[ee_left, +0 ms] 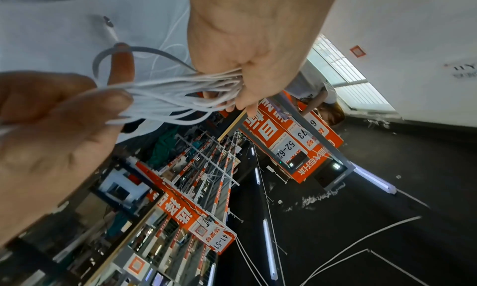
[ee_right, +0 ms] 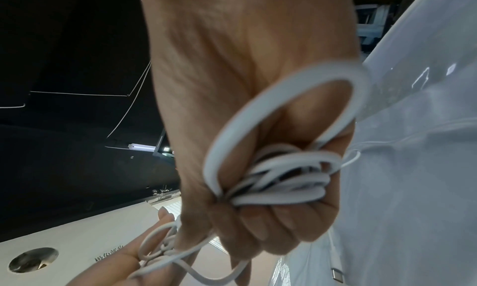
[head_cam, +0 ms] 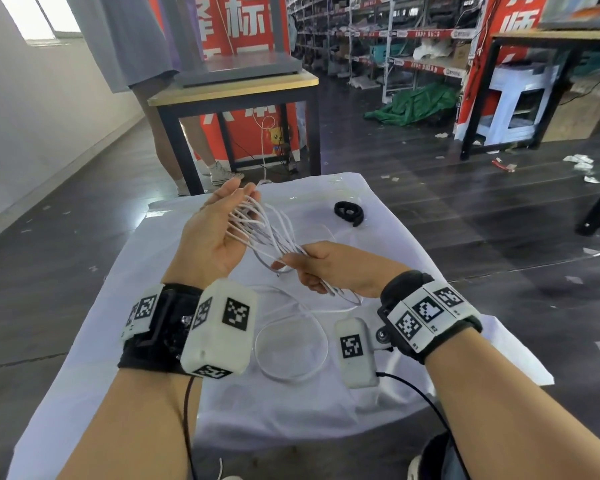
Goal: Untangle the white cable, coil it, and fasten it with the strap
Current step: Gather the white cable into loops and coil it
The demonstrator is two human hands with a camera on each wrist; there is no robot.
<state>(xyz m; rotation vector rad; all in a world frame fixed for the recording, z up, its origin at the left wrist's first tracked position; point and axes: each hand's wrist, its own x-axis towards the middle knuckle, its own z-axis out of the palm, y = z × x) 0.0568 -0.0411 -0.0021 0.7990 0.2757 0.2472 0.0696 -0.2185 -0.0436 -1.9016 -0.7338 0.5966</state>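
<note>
The worktop (head_cam: 378,237) is draped in a white cloth (head_cam: 430,306) that hangs over its edges; on it, under the hands, loose turns of the white cable (head_cam: 274,233) lie in slack rings, and one plug end (ee_right: 336,274) rests on the cloth by the right wrist; the rest of the cable is gathered into several long loops stretched in the air between the two hands. The left hand (head_cam: 215,230) is raised above the far left part of the cloth, palm turned up and inward, its fingers (head_cam: 236,190) nearly straight and spread through the far end of the loops, so the strands hang over them rather than being squeezed; the right hand (head_cam: 329,268) is lower and nearer, curled into a fist around the near end of the same loops, with a short bight (ee_right: 284,115) sticking out of the fist towards the wrist. The black strap (head_cam: 350,212), curled in a loose ring, lies on the cloth beyond the right hand, well apart from both hands and from the cable.
</note>
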